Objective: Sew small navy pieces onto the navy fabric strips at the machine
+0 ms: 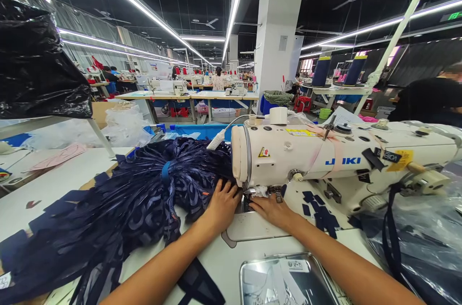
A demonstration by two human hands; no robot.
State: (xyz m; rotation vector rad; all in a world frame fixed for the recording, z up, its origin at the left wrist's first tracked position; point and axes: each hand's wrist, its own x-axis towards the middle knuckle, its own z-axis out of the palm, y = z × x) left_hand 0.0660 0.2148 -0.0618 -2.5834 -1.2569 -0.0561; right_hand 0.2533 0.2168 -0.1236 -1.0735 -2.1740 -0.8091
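Note:
A white sewing machine (288, 151) stands before me, its needle area partly hidden by its head and my fingers. My left hand (224, 201) lies just left of the presser foot, fingers apart and flat on navy fabric. From the other side my right hand (271, 209) reaches in under the machine head, its fingertips close together at the foot; what they pinch is too small to make out. A large bundle of navy straps and fabric (137, 199), tied with a blue band (166, 171), covers the table left of my hand. Small navy fabric pieces (325, 216) lie right of my right hand.
A metal tray (242, 278) holding papers and small items sits at the front edge. Clear plastic with dark fabric (429, 242) lies at right. A black plastic bag (39, 59) stands upper left. Beyond are sewing tables (212, 95), a pillar (277, 31) and a person (429, 98) at far right.

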